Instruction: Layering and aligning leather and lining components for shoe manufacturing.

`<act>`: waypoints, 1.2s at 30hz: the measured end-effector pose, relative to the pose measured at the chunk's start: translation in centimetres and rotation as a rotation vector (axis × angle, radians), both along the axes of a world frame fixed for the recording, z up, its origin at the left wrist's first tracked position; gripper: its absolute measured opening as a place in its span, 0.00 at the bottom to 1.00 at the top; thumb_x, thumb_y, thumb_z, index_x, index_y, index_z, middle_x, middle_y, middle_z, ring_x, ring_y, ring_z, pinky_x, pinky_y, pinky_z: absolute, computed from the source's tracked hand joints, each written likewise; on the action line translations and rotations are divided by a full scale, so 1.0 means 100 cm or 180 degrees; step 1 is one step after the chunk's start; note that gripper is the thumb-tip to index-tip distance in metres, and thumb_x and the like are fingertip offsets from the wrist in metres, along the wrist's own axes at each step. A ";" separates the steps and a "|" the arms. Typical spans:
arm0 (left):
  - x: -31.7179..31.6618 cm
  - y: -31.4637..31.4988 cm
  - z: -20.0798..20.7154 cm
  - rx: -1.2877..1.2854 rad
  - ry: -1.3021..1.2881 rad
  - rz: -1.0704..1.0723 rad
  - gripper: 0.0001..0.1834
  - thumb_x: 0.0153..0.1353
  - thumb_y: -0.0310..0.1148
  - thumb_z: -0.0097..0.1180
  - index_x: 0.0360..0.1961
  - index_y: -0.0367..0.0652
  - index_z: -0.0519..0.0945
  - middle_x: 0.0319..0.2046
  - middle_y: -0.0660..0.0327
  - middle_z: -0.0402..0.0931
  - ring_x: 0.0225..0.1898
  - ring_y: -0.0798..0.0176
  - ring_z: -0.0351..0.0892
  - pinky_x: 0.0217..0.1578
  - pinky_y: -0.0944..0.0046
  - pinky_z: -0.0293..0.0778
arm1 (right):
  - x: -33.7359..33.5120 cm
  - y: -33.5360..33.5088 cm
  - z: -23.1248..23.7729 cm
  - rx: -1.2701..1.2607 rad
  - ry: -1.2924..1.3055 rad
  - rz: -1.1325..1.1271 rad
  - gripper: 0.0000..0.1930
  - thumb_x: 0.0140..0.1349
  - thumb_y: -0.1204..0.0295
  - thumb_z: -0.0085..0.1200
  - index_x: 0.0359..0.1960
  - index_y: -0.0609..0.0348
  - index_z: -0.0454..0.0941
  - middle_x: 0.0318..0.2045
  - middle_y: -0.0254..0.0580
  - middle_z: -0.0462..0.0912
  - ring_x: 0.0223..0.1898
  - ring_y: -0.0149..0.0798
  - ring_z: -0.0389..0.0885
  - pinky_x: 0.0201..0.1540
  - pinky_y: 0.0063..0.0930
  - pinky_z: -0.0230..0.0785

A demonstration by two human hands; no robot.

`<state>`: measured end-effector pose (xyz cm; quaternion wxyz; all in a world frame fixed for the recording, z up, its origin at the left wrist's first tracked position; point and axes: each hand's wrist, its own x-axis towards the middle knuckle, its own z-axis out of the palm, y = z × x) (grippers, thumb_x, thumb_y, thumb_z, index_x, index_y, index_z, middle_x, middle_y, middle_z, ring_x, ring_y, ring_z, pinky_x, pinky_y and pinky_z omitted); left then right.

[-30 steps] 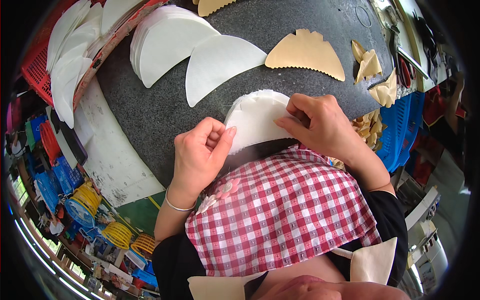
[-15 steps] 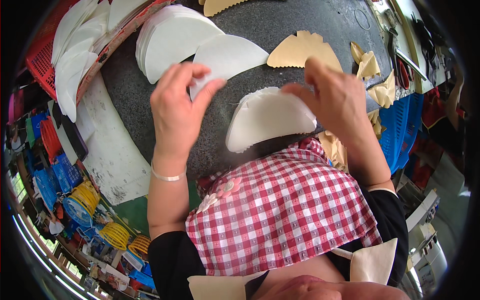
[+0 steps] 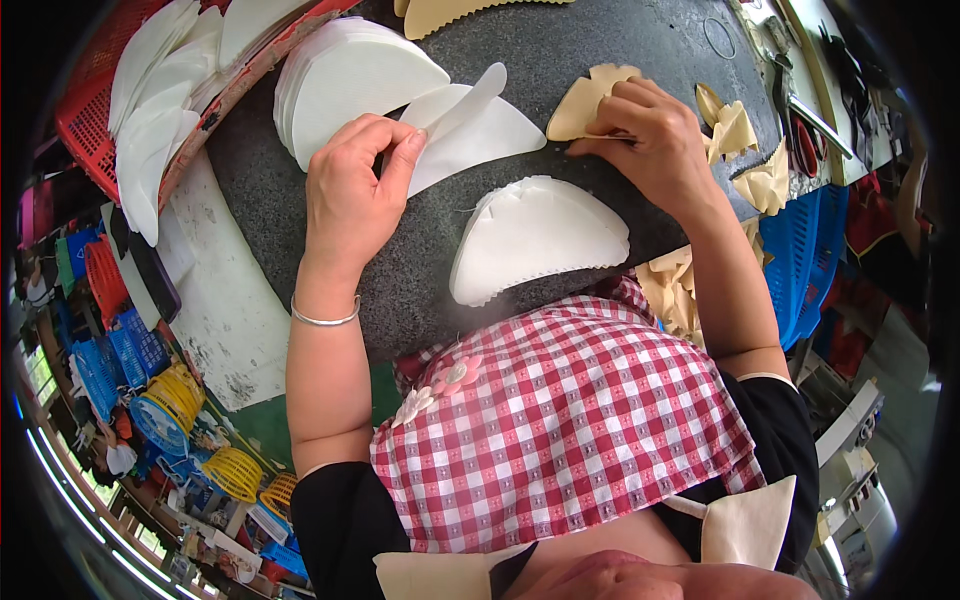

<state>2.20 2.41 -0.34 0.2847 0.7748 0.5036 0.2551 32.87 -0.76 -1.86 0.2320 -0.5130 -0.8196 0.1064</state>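
My left hand [image 3: 362, 185] pinches the edge of a thin white half-moon piece [image 3: 467, 108], which curls up off another white piece [image 3: 485, 140] beneath it. Just beyond stands a thick stack of white half-moon pieces [image 3: 365, 80]. On the right, my right hand [image 3: 645, 140] grips the near edge of a tan half-moon piece with a notched rim [image 3: 583, 105]; the fingers cover part of it. Between my hands and closer to my body lies a small pile of white half-moon pieces [image 3: 540, 235] with zigzag edges.
A red basket [image 3: 90, 125] at the far left holds more white pieces. Crumpled tan backing scraps [image 3: 735, 130] lie on the right of the dark worktop [image 3: 400, 290]. Scissors [image 3: 806, 148] rest beyond them, and a blue basket [image 3: 800, 265] stands below the right edge.
My left hand has closed on a white piece and lifted its edge into a curl. My right hand has moved from above the near pile to the tan piece and gripped it.
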 end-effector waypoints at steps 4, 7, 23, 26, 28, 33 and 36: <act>0.000 -0.001 0.003 -0.0074 -0.0094 0.0186 0.09 0.66 0.31 0.64 0.34 0.35 0.85 0.32 0.56 0.84 0.30 0.59 0.83 0.35 0.63 0.76 | -0.005 -0.003 0.006 -0.0015 0.0277 0.0284 0.05 0.59 0.76 0.63 0.37 0.55 0.86 0.36 0.37 0.85 0.41 0.45 0.83 0.40 0.38 0.77; 0.000 -0.003 0.008 0.0092 -0.0371 0.0414 0.08 0.65 0.31 0.65 0.35 0.36 0.86 0.32 0.56 0.85 0.30 0.60 0.83 0.35 0.63 0.76 | -0.003 -0.005 0.015 0.0186 -0.0013 -0.0063 0.07 0.64 0.77 0.59 0.42 0.55 0.86 0.38 0.40 0.87 0.42 0.46 0.85 0.41 0.37 0.78; 0.029 -0.080 0.007 0.0791 0.0519 -0.1152 0.19 0.51 0.31 0.73 0.46 0.40 0.86 0.51 0.60 0.81 0.46 0.56 0.80 0.44 0.58 0.78 | -0.015 -0.013 0.029 0.0606 0.0667 -0.0019 0.07 0.62 0.80 0.59 0.41 0.57 0.83 0.34 0.41 0.87 0.37 0.46 0.86 0.40 0.37 0.79; 0.032 -0.080 0.010 0.0550 0.0718 -0.0949 0.32 0.51 0.36 0.75 0.58 0.40 0.81 0.59 0.56 0.78 0.50 0.52 0.79 0.49 0.55 0.76 | -0.024 -0.019 0.027 0.0701 0.0607 0.0215 0.10 0.55 0.80 0.62 0.39 0.56 0.83 0.35 0.38 0.87 0.38 0.44 0.86 0.41 0.36 0.79; 0.028 -0.078 0.011 0.0377 0.0981 -0.0686 0.44 0.51 0.44 0.76 0.68 0.40 0.73 0.65 0.53 0.74 0.54 0.51 0.77 0.54 0.53 0.72 | -0.027 -0.023 0.026 0.0782 0.0554 0.0365 0.13 0.50 0.80 0.63 0.39 0.55 0.84 0.36 0.35 0.87 0.39 0.43 0.85 0.41 0.35 0.79; 0.027 -0.065 0.027 0.0782 0.1052 -0.0493 0.40 0.53 0.45 0.76 0.65 0.38 0.76 0.59 0.52 0.79 0.51 0.55 0.79 0.51 0.57 0.73 | -0.030 -0.024 0.027 0.1115 0.0475 0.0380 0.14 0.47 0.77 0.63 0.39 0.55 0.86 0.36 0.34 0.87 0.38 0.41 0.85 0.37 0.32 0.79; 0.038 -0.061 0.038 -0.1042 -0.1132 -0.0325 0.13 0.64 0.32 0.69 0.45 0.35 0.84 0.39 0.60 0.87 0.32 0.73 0.82 0.34 0.74 0.75 | -0.042 -0.025 0.031 0.1517 0.0594 0.0538 0.17 0.43 0.75 0.63 0.40 0.57 0.87 0.34 0.36 0.85 0.36 0.39 0.84 0.32 0.30 0.77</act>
